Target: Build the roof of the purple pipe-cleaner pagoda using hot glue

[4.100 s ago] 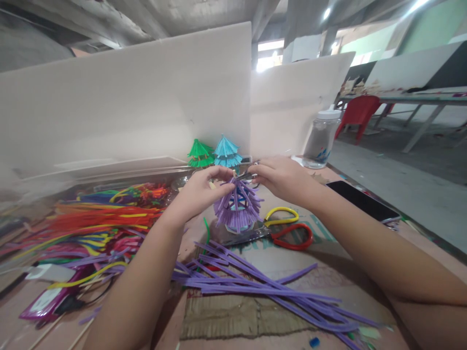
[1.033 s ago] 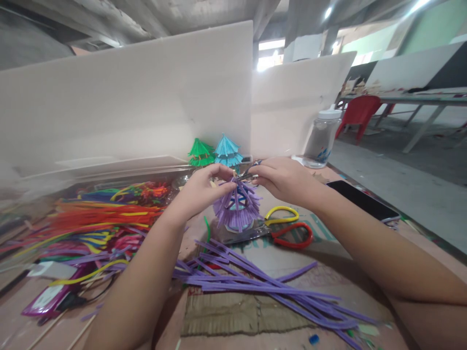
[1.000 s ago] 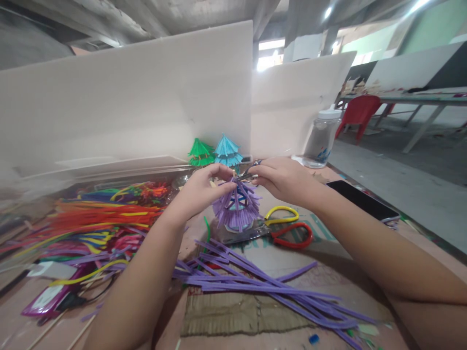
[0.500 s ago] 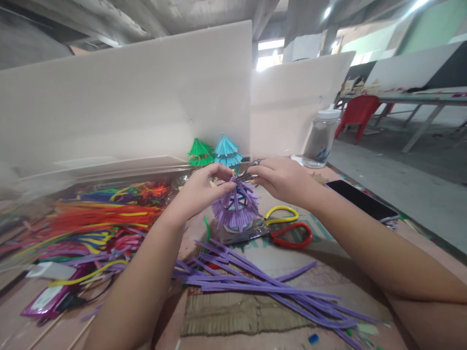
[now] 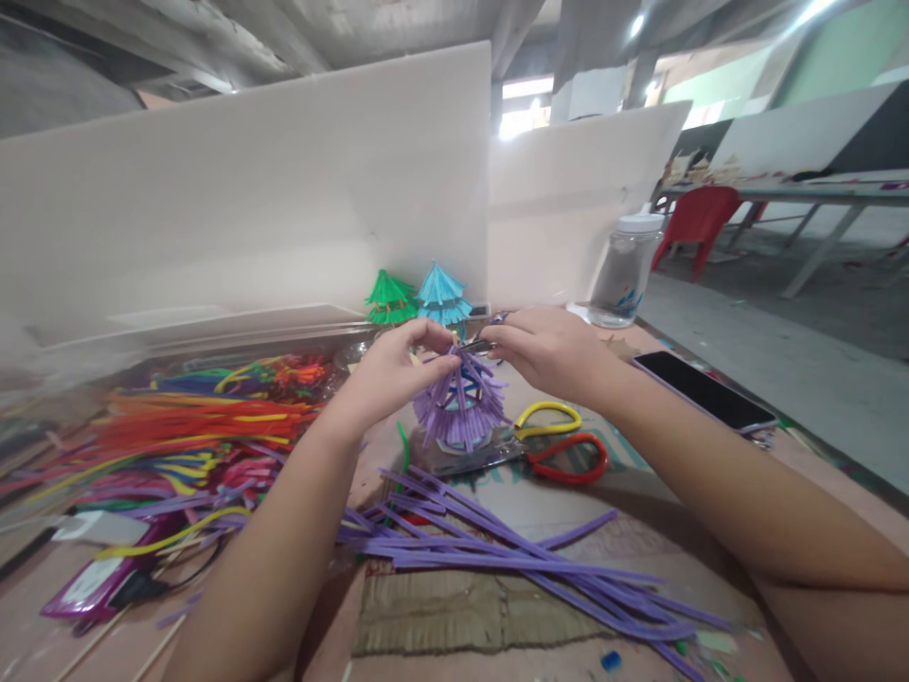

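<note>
Left hand (image 5: 390,367): thumb and fingertips closed in a pinch on the peak of the purple tiered model (image 5: 465,424). Right hand (image 5: 554,350): fingers closed around a small metal tool (image 5: 478,346), its tip at that same peak; exact type partly hidden.

Purple tiered model: upright, mid-worktop (image 5: 828,478), fringed with strips, blue crossed bands showing between tiers.

Scissors (image 5: 509,454), one yellow and one red handle: lying just beside the model's base, handles toward the worktop's right edge.

Loose purple strips (image 5: 490,545): crossed in a bundle, nearer the worktop's near edge; corrugated cardboard piece (image 5: 440,614) below them.

Green model (image 5: 384,294) and light-blue model (image 5: 441,292): side by side at the far edge, before a white board (image 5: 284,208).

Clear bottle (image 5: 620,277), white lid: upright, far right corner. Phone (image 5: 703,390), dark screen: flat, along the right edge.

Multicoloured strips (image 5: 205,417): heaped at left, magenta packet (image 5: 81,589) nearer the left near corner.
</note>
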`<state>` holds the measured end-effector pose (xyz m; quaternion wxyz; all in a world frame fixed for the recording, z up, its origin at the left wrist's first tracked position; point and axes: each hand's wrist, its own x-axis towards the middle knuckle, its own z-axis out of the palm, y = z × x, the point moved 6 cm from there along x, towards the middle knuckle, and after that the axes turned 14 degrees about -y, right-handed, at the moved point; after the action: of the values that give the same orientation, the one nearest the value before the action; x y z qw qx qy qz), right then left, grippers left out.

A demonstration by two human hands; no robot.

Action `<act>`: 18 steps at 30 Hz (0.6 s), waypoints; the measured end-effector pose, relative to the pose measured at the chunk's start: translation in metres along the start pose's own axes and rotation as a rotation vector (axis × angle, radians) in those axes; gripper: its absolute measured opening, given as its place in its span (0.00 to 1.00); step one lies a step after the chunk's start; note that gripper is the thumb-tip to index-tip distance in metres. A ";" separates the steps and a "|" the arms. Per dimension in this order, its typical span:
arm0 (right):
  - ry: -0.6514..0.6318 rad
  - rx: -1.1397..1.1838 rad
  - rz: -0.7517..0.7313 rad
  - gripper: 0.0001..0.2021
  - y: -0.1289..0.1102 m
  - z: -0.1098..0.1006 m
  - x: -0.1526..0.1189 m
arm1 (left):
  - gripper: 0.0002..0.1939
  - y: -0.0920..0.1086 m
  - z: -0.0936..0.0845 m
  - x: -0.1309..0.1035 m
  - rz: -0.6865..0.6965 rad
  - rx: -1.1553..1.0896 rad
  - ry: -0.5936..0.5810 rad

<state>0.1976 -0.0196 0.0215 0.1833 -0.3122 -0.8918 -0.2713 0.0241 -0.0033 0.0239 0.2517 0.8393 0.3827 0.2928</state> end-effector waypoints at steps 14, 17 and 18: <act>0.028 -0.037 0.000 0.13 -0.002 -0.001 0.000 | 0.08 0.000 0.001 -0.001 -0.009 -0.037 -0.009; 0.025 -0.005 0.003 0.12 0.000 -0.002 -0.001 | 0.09 0.000 0.000 -0.001 -0.016 -0.027 -0.012; 0.020 0.018 0.005 0.12 0.001 -0.003 -0.001 | 0.10 0.001 0.000 -0.001 -0.016 -0.026 -0.014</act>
<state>0.1995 -0.0214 0.0236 0.1957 -0.3098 -0.8916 -0.2658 0.0236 -0.0047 0.0241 0.2676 0.8348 0.3838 0.2900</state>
